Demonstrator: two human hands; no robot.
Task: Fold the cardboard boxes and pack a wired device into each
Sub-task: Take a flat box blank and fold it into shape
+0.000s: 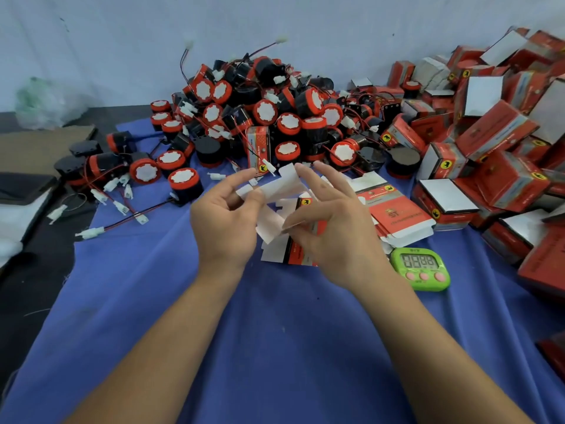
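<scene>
The person is at the folding step. Both hands hold one flat red and white cardboard box (pixel 276 191) in the air, up and to the left of the small green plastic timer (pixel 423 267). It is not box-shaped yet. The left hand (pixel 226 215) pinches a white flap with bent fingers and thumb. The right hand (pixel 330 228) pinches the lower edge with its thumb, while two fingers stick out straight. Next, the sides likely need pushing square and the flaps tucking in. Then a round black and red wired device (pixel 183 182) from the big pile (pixel 260 111) far behind the timer can go inside.
</scene>
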